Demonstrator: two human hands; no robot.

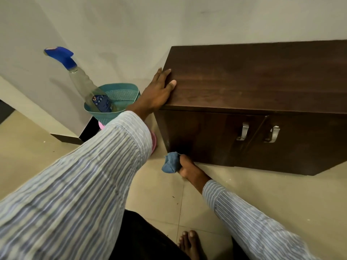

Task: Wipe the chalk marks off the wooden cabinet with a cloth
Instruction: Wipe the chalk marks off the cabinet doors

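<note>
A low dark wooden cabinet point(262, 77) stands against the wall, with two front doors and metal handles point(243, 131). My left hand point(157, 91) rests flat on the cabinet top's left front corner, fingers spread. My right hand point(189, 167) is down at the bottom left corner of the cabinet front, closed around a bunched blue cloth point(171, 162) that sits against the lower edge of the left door. Faint pale smudges show on the door near that corner; I cannot tell whether they are chalk.
A teal plastic basket point(120, 98) left of the cabinet holds a clear spray bottle point(82, 81) with a blue trigger head. Something pink point(154, 141) lies under my left sleeve. Beige floor tiles lie in front; my bare foot point(189, 244) is at the bottom.
</note>
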